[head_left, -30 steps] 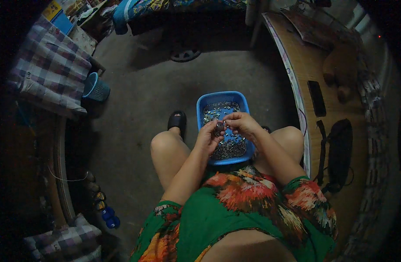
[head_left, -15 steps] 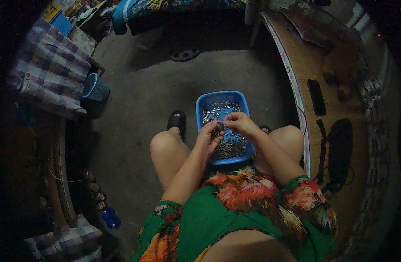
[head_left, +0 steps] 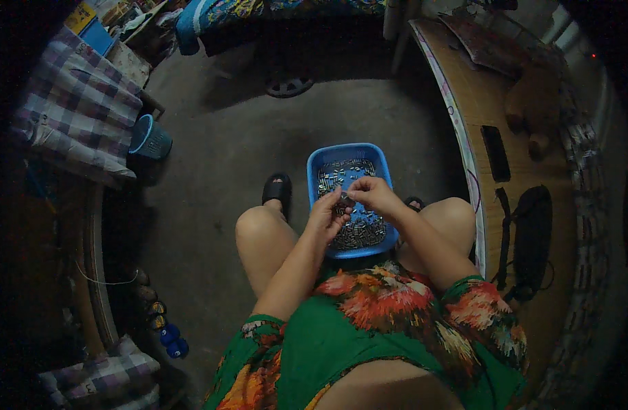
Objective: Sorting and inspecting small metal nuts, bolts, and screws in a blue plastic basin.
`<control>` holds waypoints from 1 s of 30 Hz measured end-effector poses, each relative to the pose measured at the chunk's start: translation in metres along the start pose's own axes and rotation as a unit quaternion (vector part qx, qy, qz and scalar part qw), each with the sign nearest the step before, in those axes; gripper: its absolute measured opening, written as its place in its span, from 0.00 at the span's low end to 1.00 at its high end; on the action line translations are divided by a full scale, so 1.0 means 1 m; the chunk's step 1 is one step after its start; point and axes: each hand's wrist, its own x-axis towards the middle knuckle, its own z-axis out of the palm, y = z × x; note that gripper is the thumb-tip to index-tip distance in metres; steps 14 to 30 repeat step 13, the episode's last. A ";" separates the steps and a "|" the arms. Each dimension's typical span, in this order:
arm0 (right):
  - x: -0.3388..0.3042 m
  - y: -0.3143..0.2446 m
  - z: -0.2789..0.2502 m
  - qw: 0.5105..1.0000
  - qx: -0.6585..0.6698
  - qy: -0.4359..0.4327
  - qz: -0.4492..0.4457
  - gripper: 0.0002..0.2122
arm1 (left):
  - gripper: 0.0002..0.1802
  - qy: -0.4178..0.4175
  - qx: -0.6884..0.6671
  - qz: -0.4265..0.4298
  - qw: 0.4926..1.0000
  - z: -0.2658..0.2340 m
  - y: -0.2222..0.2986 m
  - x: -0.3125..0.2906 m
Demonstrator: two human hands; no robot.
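Observation:
A blue plastic basket (head_left: 383, 158) stands between my knees. Many small metal cylinders (head_left: 360, 234) are heaped in its near end, and more lie scattered in the far end. Over the basket, my left hand (head_left: 329, 213) is curled around a small dark piece (head_left: 346, 199) whose kind is too small to make out. The fingertips of my right hand (head_left: 372, 193) pinch together at that same piece, meeting the left fingers. What sits inside the right pinch is hidden.
A wooden bench (head_left: 488, 205) runs along my right, with a phone-shaped dark object (head_left: 495, 153) and a black bag (head_left: 532, 236) on it. At the left stand a blue-green bin (head_left: 150, 139) and checked cloth (head_left: 78, 102). Black sandals (head_left: 277, 188) are on my feet.
My hands stay over the basket with barely any movement; the right fingertips have shifted slightly at the small piece.

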 end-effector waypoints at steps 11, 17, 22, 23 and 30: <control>0.000 -0.001 -0.007 0.999 0.026 -0.042 0.003 0.12 | 0.15 -0.062 -0.009 -0.052 0.997 -0.001 0.003 -0.001; 0.004 0.003 -0.011 0.996 0.006 -0.089 -0.001 0.21 | 0.16 -0.069 0.016 -0.051 0.996 -0.003 0.004 0.001; 0.004 0.003 -0.011 0.996 0.006 -0.089 -0.001 0.21 | 0.16 -0.069 0.016 -0.051 0.996 -0.003 0.004 0.001; 0.004 0.003 -0.011 0.996 0.006 -0.089 -0.001 0.21 | 0.16 -0.069 0.016 -0.051 0.996 -0.003 0.004 0.001; 0.004 0.003 -0.011 0.996 0.006 -0.089 -0.001 0.21 | 0.16 -0.069 0.016 -0.051 0.996 -0.003 0.004 0.001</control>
